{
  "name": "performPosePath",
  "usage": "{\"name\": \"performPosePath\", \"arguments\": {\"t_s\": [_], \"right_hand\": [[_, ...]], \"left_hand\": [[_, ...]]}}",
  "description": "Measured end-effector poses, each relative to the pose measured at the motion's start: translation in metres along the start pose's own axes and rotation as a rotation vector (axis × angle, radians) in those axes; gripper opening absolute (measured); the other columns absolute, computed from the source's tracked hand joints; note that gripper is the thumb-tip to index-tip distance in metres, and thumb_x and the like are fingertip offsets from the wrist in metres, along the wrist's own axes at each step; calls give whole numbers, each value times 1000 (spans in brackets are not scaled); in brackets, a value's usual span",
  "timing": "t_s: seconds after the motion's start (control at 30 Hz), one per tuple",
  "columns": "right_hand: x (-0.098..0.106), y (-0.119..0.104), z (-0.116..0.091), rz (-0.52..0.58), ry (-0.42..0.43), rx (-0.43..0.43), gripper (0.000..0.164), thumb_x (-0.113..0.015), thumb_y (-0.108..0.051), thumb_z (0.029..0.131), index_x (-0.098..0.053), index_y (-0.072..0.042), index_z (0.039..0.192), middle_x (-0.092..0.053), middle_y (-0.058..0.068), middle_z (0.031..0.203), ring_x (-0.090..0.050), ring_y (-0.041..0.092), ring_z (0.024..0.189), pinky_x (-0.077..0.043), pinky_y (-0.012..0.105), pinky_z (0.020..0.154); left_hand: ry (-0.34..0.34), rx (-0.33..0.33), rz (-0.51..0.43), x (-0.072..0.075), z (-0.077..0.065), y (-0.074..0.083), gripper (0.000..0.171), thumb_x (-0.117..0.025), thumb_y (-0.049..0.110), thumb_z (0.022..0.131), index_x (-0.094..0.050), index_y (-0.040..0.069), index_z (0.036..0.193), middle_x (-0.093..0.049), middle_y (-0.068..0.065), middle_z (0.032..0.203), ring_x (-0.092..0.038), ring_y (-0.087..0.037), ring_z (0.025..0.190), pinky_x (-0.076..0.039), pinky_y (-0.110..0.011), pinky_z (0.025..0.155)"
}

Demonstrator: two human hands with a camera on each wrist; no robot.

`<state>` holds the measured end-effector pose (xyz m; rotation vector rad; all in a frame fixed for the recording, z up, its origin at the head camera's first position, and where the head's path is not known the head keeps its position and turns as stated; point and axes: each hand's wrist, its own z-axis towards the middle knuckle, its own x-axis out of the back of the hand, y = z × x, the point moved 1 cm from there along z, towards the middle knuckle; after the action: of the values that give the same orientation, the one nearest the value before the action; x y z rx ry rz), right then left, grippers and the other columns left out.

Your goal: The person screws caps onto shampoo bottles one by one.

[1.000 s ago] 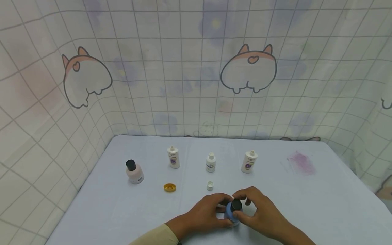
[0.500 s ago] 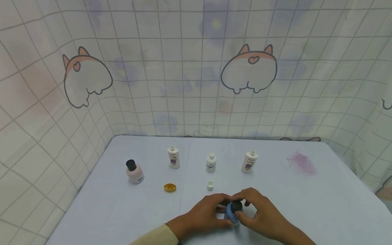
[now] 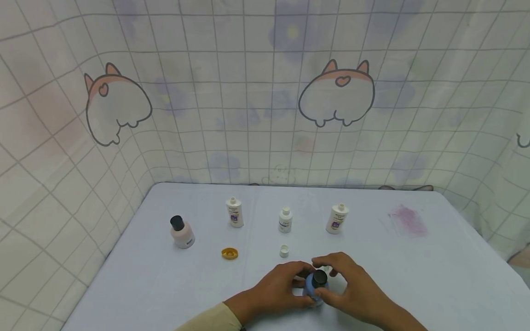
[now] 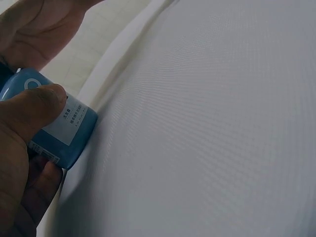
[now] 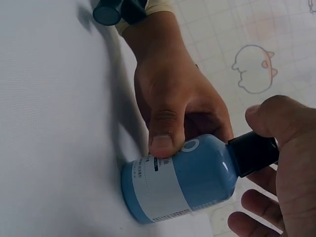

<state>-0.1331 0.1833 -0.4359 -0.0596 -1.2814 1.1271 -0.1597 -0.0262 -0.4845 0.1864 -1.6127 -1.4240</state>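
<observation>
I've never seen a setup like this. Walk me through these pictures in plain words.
There is no machine here: a bare left hand and right hand do the work. The wide picture is from a camera worn on the head; the two close ones are from the left and right wrists. On the white table are a pink bottle, three white bottles, a yellow cap and a small white cap. The left hand holds a blue bottle. The right hand has its fingers about that bottle's black lid; how firmly, I can't tell.

The blue bottle (image 5: 205, 170) bears a white "O" (image 5: 190, 145); small print blurs.
</observation>
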Motion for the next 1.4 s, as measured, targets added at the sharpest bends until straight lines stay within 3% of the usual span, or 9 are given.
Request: {"name": "performPosePath", "arguments": {"t_s": [0.17, 0.27, 0.37, 0.53, 0.67, 0.77, 0.93, 1.07, 1.4], "right_hand": [[1, 1, 2, 43, -18, 112, 51, -74, -12, 81, -53, -20, 127, -56, -10, 116, -52, 6, 101, -50, 28, 77], [0, 3, 2, 63, -18, 123, 50, -73, -7, 79, -55, -19, 125, -58, -9, 112, -53, 7, 99, -50, 28, 75], [-2, 4, 1, 62, -5, 92, 46, -75, -11, 80, -56, -20, 121, -57, -10, 110, -54, 7, 95, -50, 28, 73], [-4, 3, 1, 20, -1, -14, 37, -74, -31, 82, -55, -27, 113, -54, -17, 107, -52, 3, 91, -49, 25, 72], [-2, 1, 1, 8, -12, -54, 39, -71, -40, 82, -54, -29, 116, -54, -18, 110, -51, 2, 92, -49, 24, 73], [0, 1, 1, 12, -2, 3, 47, -74, -33, 81, -53, -27, 123, -54, -13, 115, -52, 4, 95, -49, 26, 75], [1, -3, 4, 35, 10, 137, 52, -76, -8, 78, -56, -17, 125, -57, -7, 113, -54, 9, 99, -51, 29, 76], [0, -2, 3, 64, 2, 142, 50, -74, -3, 78, -57, -16, 122, -58, -8, 108, -54, 9, 96, -51, 30, 75], [-3, 1, 2, 21, 0, -31, 37, -72, -36, 82, -55, -28, 114, -54, -17, 108, -52, 3, 91, -49, 25, 72]], "left_hand": [[-7, -1, -17, 1, -1, 0, 59, -75, 34, 79, -47, 23, 130, -52, 13, 124, -51, 1, 111, -46, -13, 84], [-11, 5, -29, 1, -1, 1, 58, -75, 33, 79, -47, 23, 129, -52, 12, 124, -51, 0, 111, -46, -13, 84], [-8, 6, -22, 1, -1, 1, 57, -75, 33, 79, -48, 23, 128, -52, 13, 123, -51, 0, 110, -46, -13, 84], [-1, 12, -12, 0, 0, 2, 53, -75, 34, 79, -50, 23, 124, -53, 14, 120, -53, 1, 108, -46, -12, 83], [1, 5, -10, 0, 0, 1, 54, -75, 34, 79, -50, 22, 124, -53, 13, 120, -53, 1, 108, -46, -12, 83], [4, -16, -3, 0, 0, 0, 56, -75, 34, 80, -48, 21, 128, -52, 12, 123, -52, 1, 109, -46, -12, 83], [-1, -29, -12, 1, -1, 0, 59, -75, 32, 80, -46, 22, 131, -51, 12, 125, -50, 0, 112, -45, -12, 85], [-3, -28, -16, 1, 0, 0, 58, -75, 31, 79, -46, 22, 129, -52, 12, 124, -50, 0, 112, -46, -12, 84], [5, -14, -7, 0, 0, 0, 53, -75, 34, 79, -50, 22, 124, -52, 13, 120, -51, 1, 109, -46, -12, 83]]}}
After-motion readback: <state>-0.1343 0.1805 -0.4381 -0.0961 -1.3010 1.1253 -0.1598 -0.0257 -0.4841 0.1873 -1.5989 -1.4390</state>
